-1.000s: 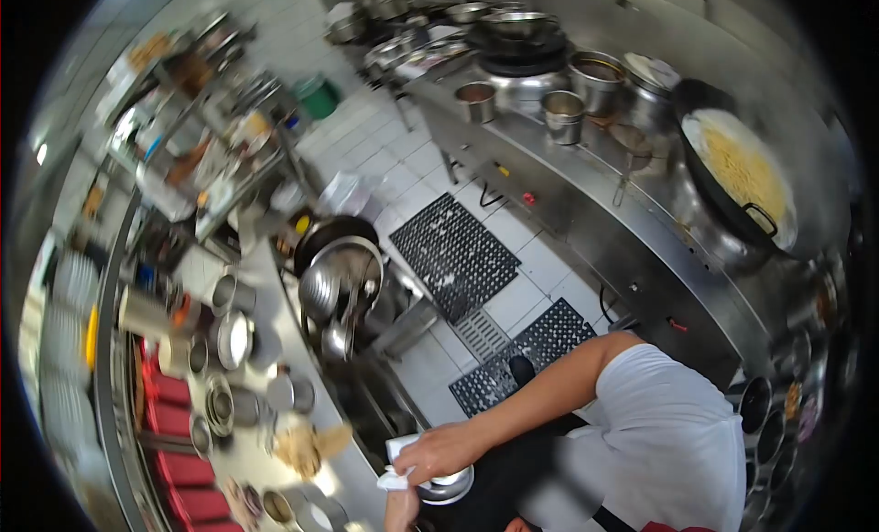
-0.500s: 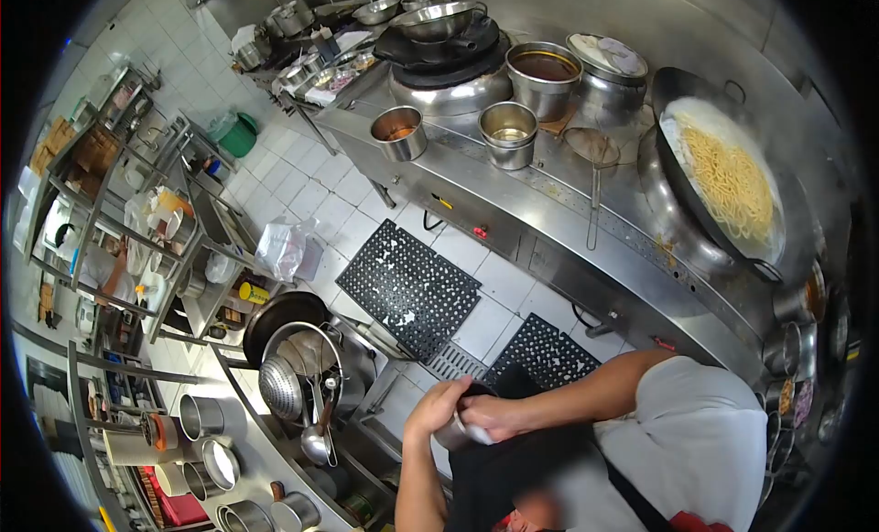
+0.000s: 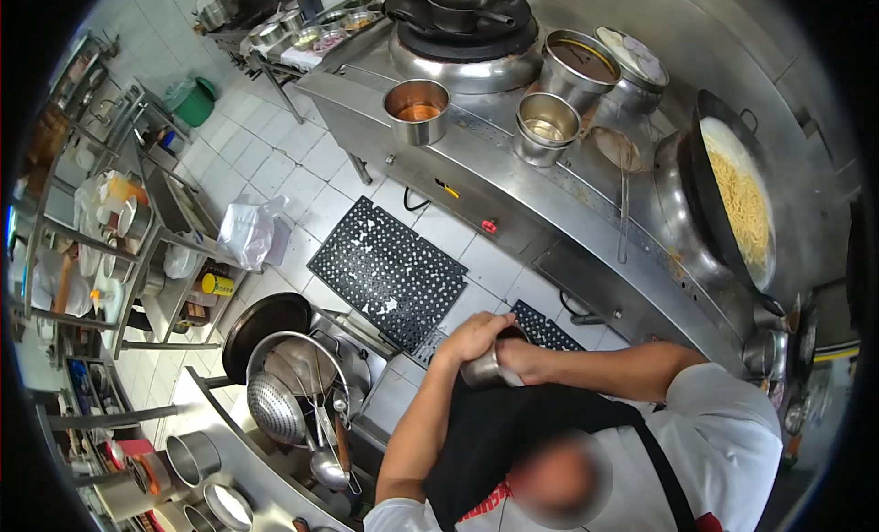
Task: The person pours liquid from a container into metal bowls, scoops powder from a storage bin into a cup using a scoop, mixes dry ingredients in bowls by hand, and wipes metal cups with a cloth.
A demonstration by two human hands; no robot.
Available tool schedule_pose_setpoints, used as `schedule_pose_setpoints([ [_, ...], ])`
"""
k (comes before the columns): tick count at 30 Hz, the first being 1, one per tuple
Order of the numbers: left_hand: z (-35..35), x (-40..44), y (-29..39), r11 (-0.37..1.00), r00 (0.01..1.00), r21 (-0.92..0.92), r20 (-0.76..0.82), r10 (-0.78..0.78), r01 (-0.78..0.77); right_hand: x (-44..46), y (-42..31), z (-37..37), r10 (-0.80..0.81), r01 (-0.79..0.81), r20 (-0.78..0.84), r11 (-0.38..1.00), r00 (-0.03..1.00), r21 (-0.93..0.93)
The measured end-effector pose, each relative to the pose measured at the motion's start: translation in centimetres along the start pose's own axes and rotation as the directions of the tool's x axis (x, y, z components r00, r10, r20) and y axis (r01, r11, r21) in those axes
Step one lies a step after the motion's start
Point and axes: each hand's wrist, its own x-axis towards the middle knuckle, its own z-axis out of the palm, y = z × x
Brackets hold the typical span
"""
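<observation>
At chest height, in front of a black apron [image 3: 549,408], a small steel pot [image 3: 480,374] is tipped on its side. My left hand [image 3: 476,338] is closed over its upper edge, with the fingers reaching across. My right hand [image 3: 524,360] presses into the pot's right side with its fingers curled. A whitish patch shows under the right hand, but I cannot make out what it is. The right fingertips and the pot's inside are hidden.
Noodles [image 3: 740,207] lie in foamy liquid in a large wok [image 3: 710,202]. On the steel counter [image 3: 549,207] stand a pot of orange liquid [image 3: 417,120], stacked pots [image 3: 547,134] and a strainer [image 3: 624,193]. A stockpot with ladles [image 3: 316,349] stands left; rubber mats [image 3: 389,276] cover the floor.
The view has shifted, and more of the torso shows. Both hands and the small pot now appear higher and farther right in the picture. Both hands stay on the pot.
</observation>
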Motion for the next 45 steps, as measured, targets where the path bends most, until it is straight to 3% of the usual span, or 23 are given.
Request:
schedule_pose_setpoints([
  [2,-2.7,-0.5,0.3,0.984,0.995,-0.163,-0.078,0.063,-0.075,1.0,-1.7,0.6,-0.006,0.051,-0.139,0.946,0.99,0.322],
  [4,-3.7,0.3,-3.9,0.758,0.978,-0.651,-0.141,-0.154,0.026,-0.3,-4.9,2.0,-0.105,0.097,0.151,0.993,0.983,0.065],
  [5,-4.8,0.6,-5.2,0.69,0.975,-0.718,-0.074,-0.208,0.092,-1.3,-7.9,3.5,-0.236,0.362,0.301,0.792,0.924,-0.492],
  [6,-6.2,1.1,-6.1,0.617,0.968,-0.772,-0.007,-0.249,0.153,-2.0,-11.3,4.9,-0.237,0.545,0.496,0.244,0.835,-0.802],
  [9,-10.8,1.1,-2.5,0.624,0.985,-0.776,-0.015,-0.172,0.098,0.4,-17.9,5.7,-0.733,0.519,0.391,-0.061,0.556,-0.852],
  [11,-13.2,1.3,-1.4,0.588,0.979,-0.809,-0.123,-0.163,-0.003,4.2,-19.9,6.0,-0.509,0.603,0.648,-0.281,0.566,-0.747],
  [13,-16.4,5.0,-7.0,0.302,0.973,-0.932,0.15,-0.176,0.199,9.4,-20.3,5.5,-0.204,0.653,0.793,-0.47,0.574,-0.594],
  [15,-19.6,4.6,-2.1,0.712,0.932,-0.693,-0.171,-0.319,0.116,15.5,-19.0,2.8,0.048,0.492,0.573,-0.575,0.818,-0.654],
  [17,-22.1,7.4,-5.1,0.931,0.955,-0.348,-0.22,-0.196,0.111,20.4,-17.3,-0.9,-0.114,0.565,0.703,-0.512,0.702,-0.647],
  [20,-25.9,5.9,-2.2,0.972,0.934,-0.196,-0.305,-0.185,0.128,24.3,-23.0,3.4,0.454,0.676,0.509,-0.384,0.731,-0.628],
  [22,-28.5,3.2,-0.5,0.949,0.87,-0.252,-0.407,-0.279,0.186,25.1,-23.9,5.7,0.441,0.127,0.319,0.41,0.839,-0.903],
  [24,-31.3,0.9,-1.3,0.942,0.851,-0.336,-0.503,-0.155,-0.027,28.4,-25.0,8.0,0.521,-0.473,0.147,0.839,0.841,-0.268],
  [27,-35.4,-3.3,-1.8,0.907,0.73,-0.39,-0.665,-0.157,-0.16,31.1,-28.0,15.3,0.514,-0.509,0.069,0.857,0.855,-0.086],
  [28,-36.3,-4.7,-1.1,0.896,0.692,-0.407,-0.699,-0.182,-0.176,32.0,-27.9,15.7,0.517,-0.422,0.155,0.809,0.842,-0.409],
  [30,-38.6,-6.7,-1.0,0.924,0.646,-0.373,-0.728,-0.232,-0.088,35.3,-29.3,15.9,0.544,-0.019,0.341,0.55,0.766,-0.835],
  [31,-39.9,-6.9,-2.1,0.928,0.6,-0.343,-0.777,-0.193,-0.147,37.1,-31.0,18.1,0.666,0.361,0.374,0.166,0.645,-0.918],
  [32,-41.0,-7.0,-2.9,0.928,0.552,-0.31,-0.82,-0.15,-0.208,38.3,-33.0,20.5,0.781,0.698,0.319,-0.199,0.537,-0.688],
  [34,-44.4,-7.6,-2.4,0.952,0.544,-0.293,-0.815,-0.199,-0.09,43.4,-35.0,20.1,0.793,0.948,0.533,-0.177,0.296,-0.264],
  [36,-48.3,-9.3,-0.6,0.971,0.523,-0.225,-0.821,-0.231,0.076,46.5,-34.9,22.0,0.631,0.858,0.626,-0.128,0.458,-0.498],
  [40,-52.4,-10.3,-3.0,0.97,0.464,-0.242,-0.857,-0.223,0.019,47.9,-37.1,31.9,0.785,0.509,0.154,-0.226,0.6,-0.83],
  [42,-55.1,-12.3,-6.5,0.933,0.488,-0.341,-0.838,-0.245,-0.116,50.9,-35.1,31.3,0.604,0.185,0.252,0.173,0.756,-0.967],
  [43,-56.3,-13.7,-8.2,0.883,0.494,-0.421,-0.824,-0.277,-0.208,54.0,-34.7,31.2,0.706,-0.313,0.202,0.527,0.679,-0.79],
  [45,-58.0,-15.9,-11.5,0.746,0.5,-0.567,-0.786,-0.363,-0.35,56.2,-35.3,35.0,0.627,-0.289,0.271,0.643,0.73,-0.709],
])
